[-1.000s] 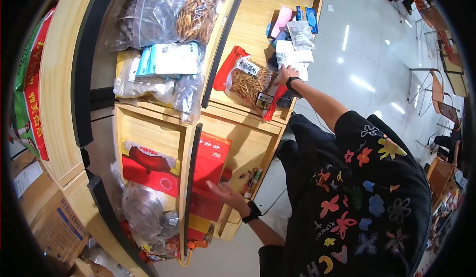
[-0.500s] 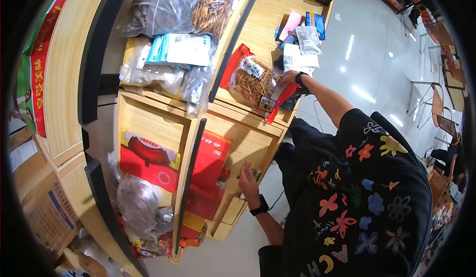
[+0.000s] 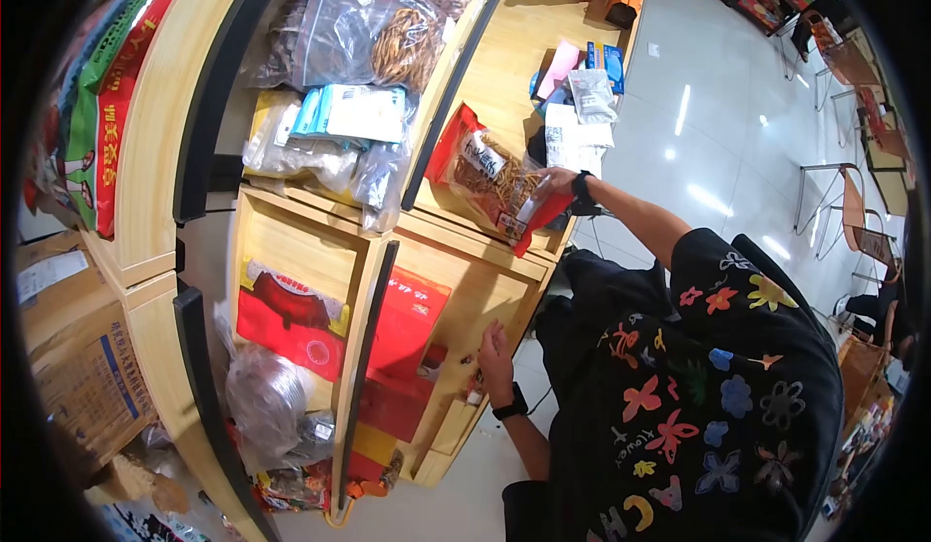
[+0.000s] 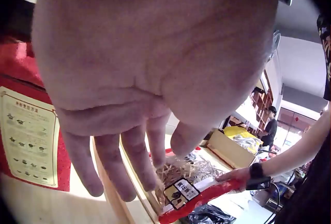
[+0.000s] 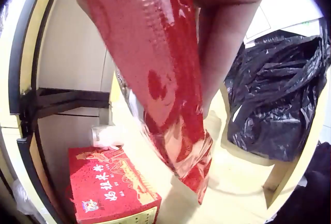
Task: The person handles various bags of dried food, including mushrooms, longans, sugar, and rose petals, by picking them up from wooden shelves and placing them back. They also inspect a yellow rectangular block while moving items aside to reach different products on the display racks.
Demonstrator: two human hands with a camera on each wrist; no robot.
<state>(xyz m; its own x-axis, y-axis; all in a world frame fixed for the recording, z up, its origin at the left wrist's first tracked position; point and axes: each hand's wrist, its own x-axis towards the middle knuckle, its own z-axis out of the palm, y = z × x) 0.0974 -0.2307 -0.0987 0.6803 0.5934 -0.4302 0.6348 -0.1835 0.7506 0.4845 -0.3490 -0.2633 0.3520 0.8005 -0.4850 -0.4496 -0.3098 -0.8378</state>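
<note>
A clear plastic bag with red ends [image 3: 495, 175], full of thin dried brown strands, lies slanted on the upper wooden shelf in the head view. My right hand [image 3: 558, 185] grips its near red end. In the right wrist view that red end [image 5: 155, 79] hangs in front of the fingers and covers part of the hand. My left hand [image 3: 497, 363] is raised over the lower shelf, by a red box [image 3: 412, 319]. Its fingers are loosely extended with nothing in them, and in the left wrist view the palm [image 4: 150, 42] fills the upper half.
Beside the bag lie white papers [image 3: 572, 140], a silver packet [image 3: 592, 94] and a black plastic bag [image 5: 274, 94]. Clear bags of dried goods [image 3: 339, 28] fill the compartment behind the black-edged divider. A red-and-yellow package [image 3: 291, 319] stands below them.
My right hand has gone from reaching at the bag's edge to gripping its red end, and the bag has shifted slightly. The left hand has drawn back from the red box toward the body.
</note>
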